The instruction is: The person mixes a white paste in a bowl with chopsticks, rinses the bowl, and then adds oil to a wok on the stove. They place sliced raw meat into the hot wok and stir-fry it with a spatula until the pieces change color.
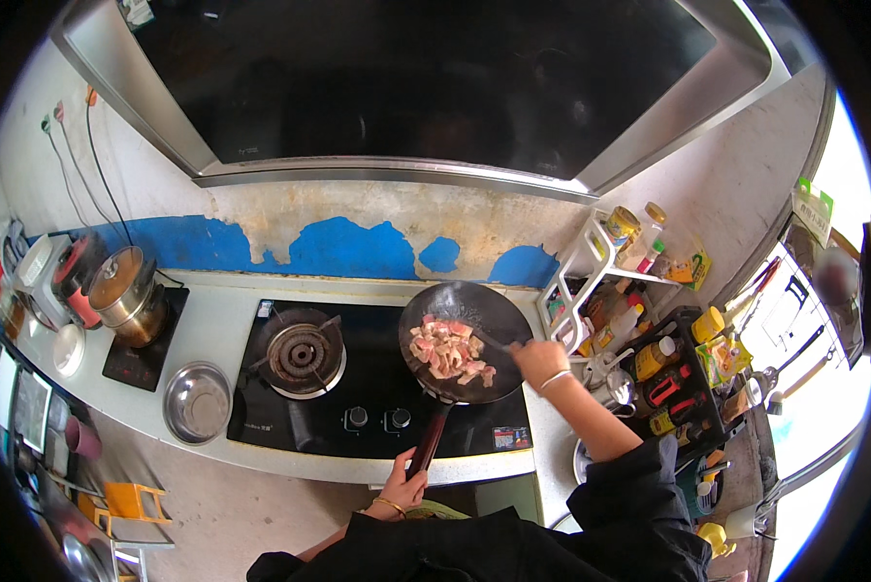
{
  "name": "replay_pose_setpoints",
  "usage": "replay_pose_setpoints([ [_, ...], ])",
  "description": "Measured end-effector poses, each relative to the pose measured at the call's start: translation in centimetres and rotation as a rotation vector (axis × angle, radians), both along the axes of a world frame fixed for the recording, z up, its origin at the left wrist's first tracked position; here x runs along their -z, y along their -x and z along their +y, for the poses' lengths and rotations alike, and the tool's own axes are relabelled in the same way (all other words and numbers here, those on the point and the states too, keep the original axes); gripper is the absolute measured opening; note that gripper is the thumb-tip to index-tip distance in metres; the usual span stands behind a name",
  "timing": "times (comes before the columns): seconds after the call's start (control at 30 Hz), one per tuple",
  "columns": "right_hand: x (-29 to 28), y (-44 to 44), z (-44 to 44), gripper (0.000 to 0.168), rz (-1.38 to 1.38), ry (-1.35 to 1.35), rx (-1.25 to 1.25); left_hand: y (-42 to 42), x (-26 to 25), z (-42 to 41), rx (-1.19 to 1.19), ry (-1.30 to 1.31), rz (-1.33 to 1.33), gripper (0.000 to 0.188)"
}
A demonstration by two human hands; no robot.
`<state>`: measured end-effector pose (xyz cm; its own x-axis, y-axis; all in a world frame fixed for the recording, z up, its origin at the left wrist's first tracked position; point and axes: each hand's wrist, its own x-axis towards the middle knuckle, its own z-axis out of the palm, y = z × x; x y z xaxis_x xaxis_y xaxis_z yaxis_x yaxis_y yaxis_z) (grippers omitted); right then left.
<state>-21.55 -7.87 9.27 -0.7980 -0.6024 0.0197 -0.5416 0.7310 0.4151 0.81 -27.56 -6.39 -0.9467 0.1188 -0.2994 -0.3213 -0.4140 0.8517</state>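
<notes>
A dark wok sits on the right burner of a black glass gas hob. Slices of pinkish, partly pale meat lie heaped in its middle. My left hand is wrapped around the wok's dark red-brown handle at the near side. Over the wok's right rim, my right hand grips a cooking utensil, probably a spatula; its thin metal shaft runs toward the meat. The utensil's working end is hard to make out, and its grip is hidden in my fist.
The left burner bears no pan. A steel bowl stands left of the hob, near a lidded steamer pot on an induction plate. Bottles fill a black rack and white shelf at right. A range hood hangs above.
</notes>
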Motion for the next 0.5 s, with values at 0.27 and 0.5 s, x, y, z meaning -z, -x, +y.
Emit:
replay_pose_setpoints([
  [0.27, -12.4, -9.3, -0.6, 0.013, -0.1, -0.199, -0.08, -0.2, 0.4, 0.3, -0.032, -0.02, -0.03, 0.052],
  [0.5, -6.4, -7.7, -0.5, 0.015, -0.17, -0.249, -0.025, 0.2, 1.3, 0.3, -0.004, 0.0, 0.003, 0.052],
])
